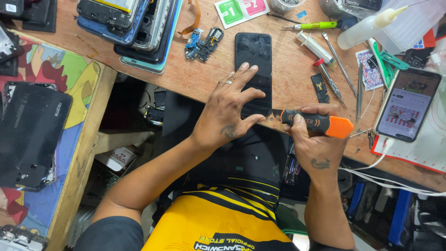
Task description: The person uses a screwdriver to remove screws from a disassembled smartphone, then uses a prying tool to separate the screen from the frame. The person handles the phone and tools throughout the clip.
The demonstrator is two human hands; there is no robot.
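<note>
While the black phone (253, 69) lies face up at the centre of the frame on the wooden bench (297, 79), it is pinned flat by the left hand (230, 109), whose fingers are spread apart across the glass, presumably so that it cannot slide. The right hand (311, 139) is closed around an orange-and-black pry tool (316, 123), whose tip is set at the phone's lower right corner (the blade itself is too small to make out). Spare phone shells (134, 23) are stacked at upper left, tweezers (339, 60) and a syringe (316, 46) at upper right. A lit phone (408, 104) is partly cut off by clutter.
</note>
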